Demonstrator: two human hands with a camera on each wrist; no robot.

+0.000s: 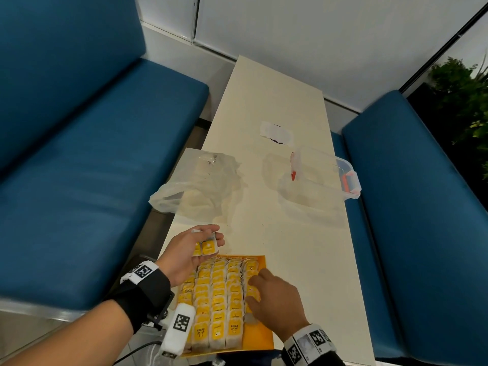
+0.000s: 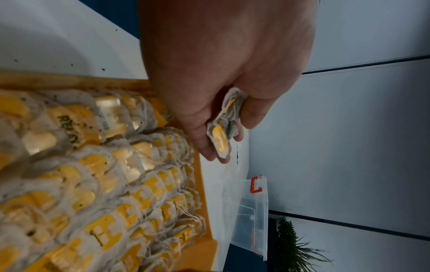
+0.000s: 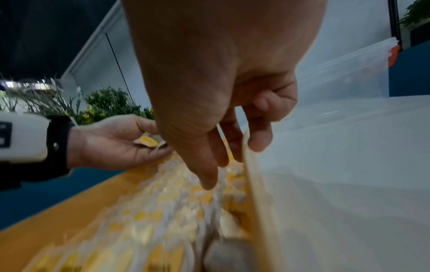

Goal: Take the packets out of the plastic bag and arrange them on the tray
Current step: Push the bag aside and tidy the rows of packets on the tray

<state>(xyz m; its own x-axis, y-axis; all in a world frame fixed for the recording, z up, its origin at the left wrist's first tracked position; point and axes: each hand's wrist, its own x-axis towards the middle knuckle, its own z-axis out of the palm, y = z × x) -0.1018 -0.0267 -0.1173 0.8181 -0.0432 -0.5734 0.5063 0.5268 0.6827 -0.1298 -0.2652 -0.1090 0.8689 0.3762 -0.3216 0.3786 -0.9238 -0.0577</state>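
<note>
An orange tray (image 1: 260,336) at the table's near edge is filled with rows of yellow-labelled tea packets (image 1: 219,299). My left hand (image 1: 195,247) hovers palm-up just beyond the tray's far left corner, fingers curled round a few packets (image 1: 207,247), which also show between its fingers in the left wrist view (image 2: 221,136). My right hand (image 1: 260,289) lies palm-down on the tray's right column, loosely spread fingers touching the packets (image 3: 209,195) there. The clear plastic bag (image 1: 200,186) lies crumpled beyond the left hand.
A clear plastic box (image 1: 317,180) with orange latches stands at the table's right edge. A small white wrapper (image 1: 276,133) lies farther back. Blue benches (image 1: 92,167) flank the narrow cream table (image 1: 290,247). A plant (image 1: 464,88) stands at the far right.
</note>
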